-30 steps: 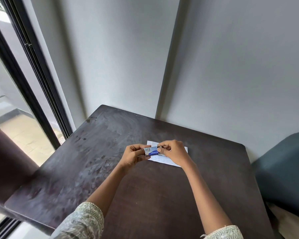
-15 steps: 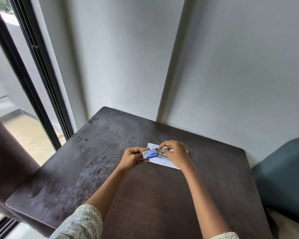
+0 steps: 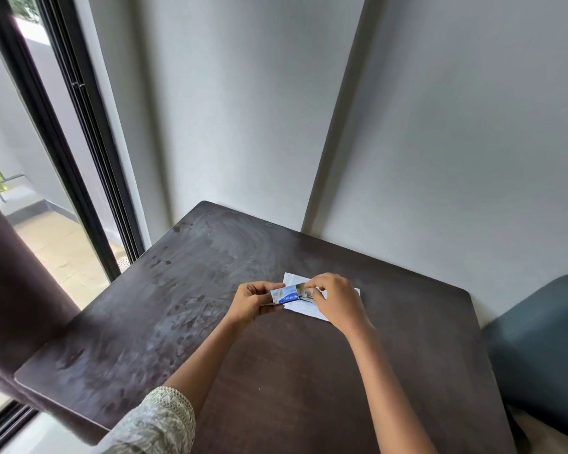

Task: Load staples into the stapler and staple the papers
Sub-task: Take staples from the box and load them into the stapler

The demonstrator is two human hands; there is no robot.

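Note:
A small blue and white staple box (image 3: 284, 295) is held just above the dark wooden table (image 3: 210, 322). My left hand (image 3: 251, 301) grips its left end. My right hand (image 3: 336, 298) pinches the inner tray (image 3: 304, 292), which sticks out of the box's right end. White papers (image 3: 304, 308) lie flat on the table beneath both hands, partly covered by my right hand. No stapler shows in view.
Grey walls meet in a corner behind the table. A sliding glass door with a black frame (image 3: 79, 158) stands at the left, with a dark curtain (image 3: 17, 273) in front of it. A teal chair (image 3: 545, 348) sits against the table's right side.
The inner tray has slid out to the right of the box between my fingers. The camera has tilted a little, so hands and table sit lower in view.

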